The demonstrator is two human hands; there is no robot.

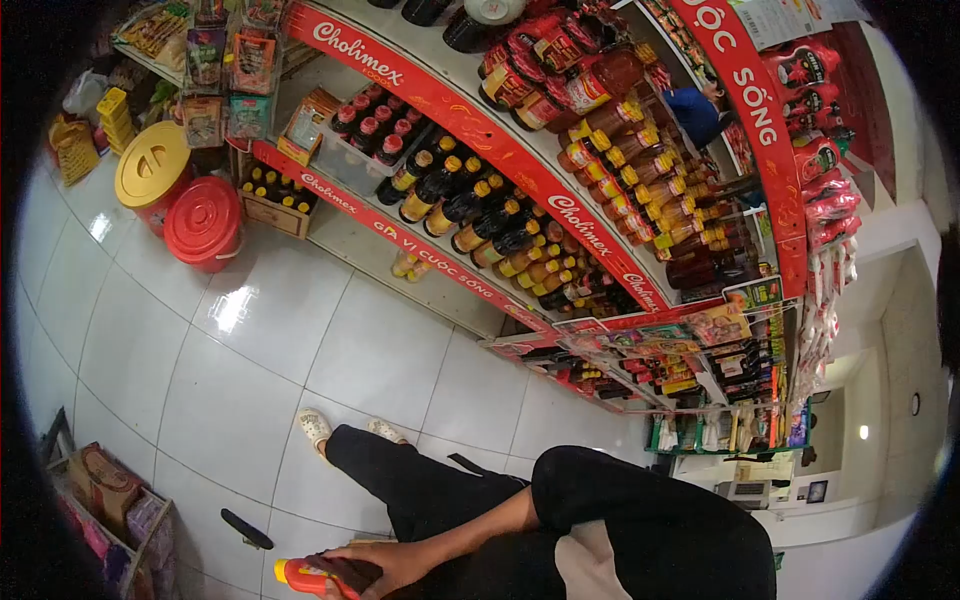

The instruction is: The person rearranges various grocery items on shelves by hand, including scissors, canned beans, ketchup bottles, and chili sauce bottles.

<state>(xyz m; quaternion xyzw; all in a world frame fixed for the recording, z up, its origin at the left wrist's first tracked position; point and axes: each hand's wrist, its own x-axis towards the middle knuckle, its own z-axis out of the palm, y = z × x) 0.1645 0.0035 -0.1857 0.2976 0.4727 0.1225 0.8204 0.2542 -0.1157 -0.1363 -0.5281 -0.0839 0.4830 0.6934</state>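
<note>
A red bottle [305,577] with a yellow cap lies at the bottom edge of the view, its cap pointing left. My left hand [400,567] is closed over a dark, cloth-like thing [358,573] pressed against the bottle. Only a few fingers of my right hand [333,592] show at the frame's edge, curled at the bottle's underside; the rest is cut off. My forearm passes beside my bent knee in black trousers [640,500].
The view is tilted sideways. A red-edged shelf unit [430,95] holds rows of sauce bottles [480,215]. Red bucket [203,222] and yellow-lidded bucket [153,168] stand on the tiled floor [240,380]. A black oblong object [246,530] and crate [110,510] are at lower left.
</note>
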